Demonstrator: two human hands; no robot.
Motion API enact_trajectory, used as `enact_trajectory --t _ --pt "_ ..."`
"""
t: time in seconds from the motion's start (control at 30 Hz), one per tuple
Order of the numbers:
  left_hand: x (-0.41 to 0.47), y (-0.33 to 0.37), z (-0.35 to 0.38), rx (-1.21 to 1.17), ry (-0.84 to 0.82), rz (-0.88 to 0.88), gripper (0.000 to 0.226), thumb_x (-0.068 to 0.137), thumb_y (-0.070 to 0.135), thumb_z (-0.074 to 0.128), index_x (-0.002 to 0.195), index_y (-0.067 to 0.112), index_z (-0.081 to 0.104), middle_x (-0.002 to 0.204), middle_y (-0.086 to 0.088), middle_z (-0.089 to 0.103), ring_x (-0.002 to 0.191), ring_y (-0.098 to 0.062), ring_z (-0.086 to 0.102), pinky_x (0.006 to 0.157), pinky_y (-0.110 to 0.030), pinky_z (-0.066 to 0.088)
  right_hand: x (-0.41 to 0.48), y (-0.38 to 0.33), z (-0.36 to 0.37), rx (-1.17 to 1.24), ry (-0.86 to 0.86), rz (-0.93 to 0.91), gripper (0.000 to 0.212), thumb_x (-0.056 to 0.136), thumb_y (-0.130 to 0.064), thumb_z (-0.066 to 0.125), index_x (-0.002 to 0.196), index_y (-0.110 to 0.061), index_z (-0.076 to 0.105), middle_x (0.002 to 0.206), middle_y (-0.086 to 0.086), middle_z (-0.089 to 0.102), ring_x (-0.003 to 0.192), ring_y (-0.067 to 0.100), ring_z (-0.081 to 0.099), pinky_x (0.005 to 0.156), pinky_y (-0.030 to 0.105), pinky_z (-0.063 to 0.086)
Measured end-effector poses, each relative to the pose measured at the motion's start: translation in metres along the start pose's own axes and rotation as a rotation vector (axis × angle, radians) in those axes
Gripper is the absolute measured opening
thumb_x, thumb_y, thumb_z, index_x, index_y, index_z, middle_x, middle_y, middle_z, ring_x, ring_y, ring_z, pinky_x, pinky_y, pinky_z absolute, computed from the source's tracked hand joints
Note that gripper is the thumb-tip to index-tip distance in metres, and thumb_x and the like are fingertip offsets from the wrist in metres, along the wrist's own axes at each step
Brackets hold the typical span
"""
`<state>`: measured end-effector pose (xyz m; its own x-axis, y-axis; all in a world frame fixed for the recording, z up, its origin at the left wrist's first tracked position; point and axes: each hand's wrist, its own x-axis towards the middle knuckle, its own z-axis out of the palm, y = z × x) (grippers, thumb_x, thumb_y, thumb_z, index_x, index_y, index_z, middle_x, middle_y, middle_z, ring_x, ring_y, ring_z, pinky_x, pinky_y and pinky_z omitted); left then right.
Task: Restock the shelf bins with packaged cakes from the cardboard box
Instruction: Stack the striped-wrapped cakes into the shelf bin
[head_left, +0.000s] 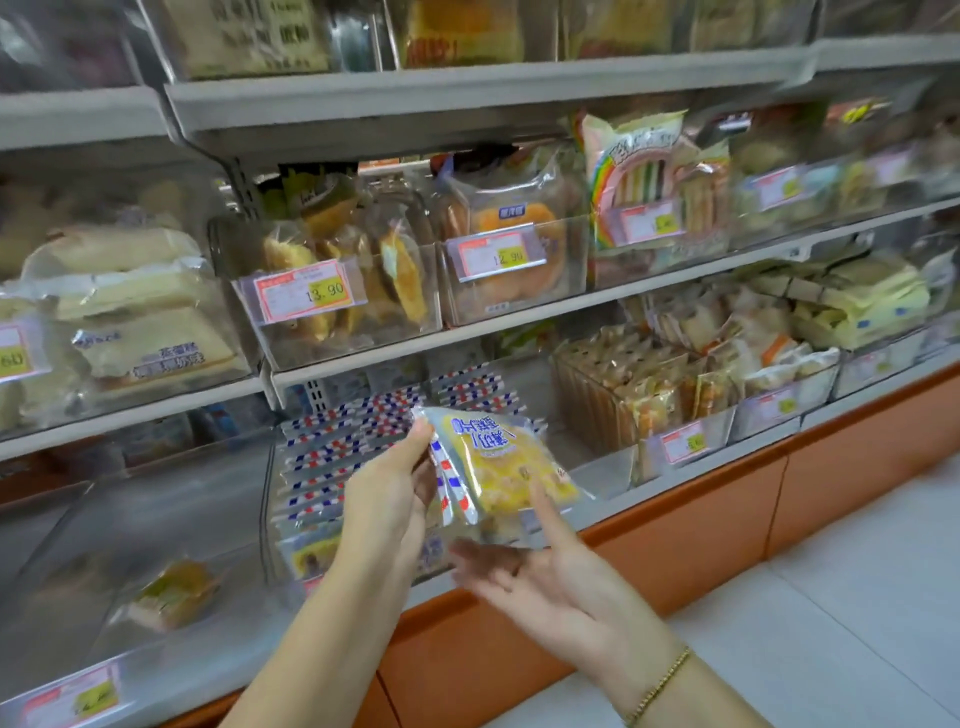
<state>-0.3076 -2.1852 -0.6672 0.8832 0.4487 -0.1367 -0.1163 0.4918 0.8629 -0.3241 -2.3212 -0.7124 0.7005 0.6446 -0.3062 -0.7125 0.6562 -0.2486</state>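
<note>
- The left hand (395, 493) pinches a small fan of packaged cakes (506, 467) by their near-left edge, thumb on top. I count three or so, with a yellow one on top.
- The right hand (540, 571) holds nothing. It's palm up with fingers spread, and the index finger reaches up to the stack's near edge. I can't tell if it actually touches.
- Key bit: the striped bin (271, 499) sits right behind the held stack, on the far side and a touch left. The stack's long axis runs far-left to near-right, tilted. The left hand is the closer one, so I'd guess it does the drop.
- That bin already holds rows of matching striped packets (343, 447), packed on the left. There seems to be room on the right side.
- The left bin (62, 545) is mostly bare, with just one lone packet (174, 592) lying flat.
- The right bin (644, 462) is crammed with upright snack packs (618, 384).
- The cardboard box isn't in view.
</note>
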Motion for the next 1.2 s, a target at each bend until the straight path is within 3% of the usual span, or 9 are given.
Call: enact_trajectory --t 0.1,0.2,0.33,0.47,0.6,0.67,0.77,0.97,1.2 --pt "-0.004 -0.008 0.014 -0.021 -0.023 0.011 0.016 0.091 0.011 0.061 0.08 0.003 0.068 0.069 -0.006 0.072 0.055 -0.01 0.066 0.065 -0.024 0.057 0.003 -0.013 0.008 0.162 -0.022 -0.212 0.064 0.062 -0.013 0.082 0.119 0.006 0.059 0.111 0.028 0.066 0.098 0.037 0.068 0.078 0.049 0.058" --pt "-0.005 -0.019 0.023 -0.023 -0.067 -0.014 0.015 0.092 0.007 0.059 0.081 0.001 0.066 0.072 -0.009 0.069 0.055 -0.012 0.063 0.053 -0.019 0.055 0.006 -0.031 0.003 0.053 0.104 -0.388 0.031 0.082 -0.006 0.066 0.111 0.002 0.063 0.096 0.018 0.072 0.081 0.024 0.071 0.067 0.034 0.06" --pt "-0.003 -0.027 0.021 0.088 -0.147 -0.062 0.011 0.092 0.002 0.057 0.087 -0.004 0.065 0.073 -0.011 0.071 0.06 -0.014 0.067 0.061 -0.021 0.058 0.012 -0.07 -0.012 -0.174 0.165 -0.405 0.013 0.088 -0.005 0.061 0.1 -0.004 0.066 0.084 0.011 0.074 0.067 0.016 0.072 0.054 0.026 0.058" --pt "0.024 -0.015 0.013 0.564 -0.293 0.019 0.016 0.094 0.011 0.058 0.104 0.004 0.069 0.097 -0.009 0.074 0.084 -0.015 0.071 0.081 -0.027 0.058 0.022 -0.127 -0.024 -0.325 0.291 -0.418 0.014 0.091 -0.008 0.061 0.104 -0.003 0.063 0.076 0.011 0.073 0.061 0.017 0.072 0.047 0.028 0.056" --pt "0.063 -0.004 0.015 1.121 -0.308 0.214 0.008 0.092 0.022 0.063 0.099 0.024 0.067 0.099 0.006 0.07 0.09 -0.008 0.066 0.074 -0.022 0.054 0.041 -0.181 -0.015 -0.656 0.402 -0.574 0.011 0.089 -0.002 0.062 0.099 -0.003 0.058 0.069 0.007 0.072 0.055 0.013 0.069 0.044 0.023 0.054" --pt "0.08 -0.003 0.018 1.289 -0.342 0.251 0.01 0.092 0.026 0.061 0.101 0.024 0.066 0.099 0.009 0.068 0.085 -0.003 0.063 0.062 -0.015 0.048 0.062 -0.203 -0.007 -0.884 0.473 -0.624 0.022 0.083 0.001 0.067 0.103 0.002 0.06 0.085 0.015 0.072 0.065 0.021 0.071 0.05 0.027 0.057" --pt "0.107 -0.006 0.021 1.512 -0.385 0.265 0.022 0.092 0.034 0.061 0.112 0.026 0.063 0.113 0.006 0.065 0.09 -0.005 0.059 0.068 -0.019 0.044 0.106 -0.228 0.002 -1.325 0.661 -0.677 0.032 0.079 -0.008 0.074 0.106 0.004 0.063 0.106 0.019 0.068 0.094 0.033 0.067 0.086 0.043 0.056" --pt "0.153 -0.013 0.022 1.71 -0.501 0.169 0.067 0.089 0.049 0.06 0.146 0.026 0.036 0.149 0.003 0.041 0.129 -0.018 0.046 0.093 -0.023 0.04 0.184 -0.249 0.021 -1.985 0.812 -0.634 0.036 0.093 -0.024 0.054 0.122 -0.004 0.058 0.126 0.017 0.058 0.115 0.033 0.056 0.093 0.034 0.045" --pt "0.181 -0.013 0.015 1.843 -0.576 0.101 0.077 0.086 0.059 0.058 0.15 0.029 0.026 0.149 0.006 0.039 0.128 -0.015 0.046 0.1 -0.025 0.041 0.267 -0.252 0.018 -1.839 0.61 -0.581 0.043 0.093 -0.016 0.057 0.134 -0.01 0.045 0.126 0.012 0.054 0.113 0.029 0.054 0.089 0.033 0.045"
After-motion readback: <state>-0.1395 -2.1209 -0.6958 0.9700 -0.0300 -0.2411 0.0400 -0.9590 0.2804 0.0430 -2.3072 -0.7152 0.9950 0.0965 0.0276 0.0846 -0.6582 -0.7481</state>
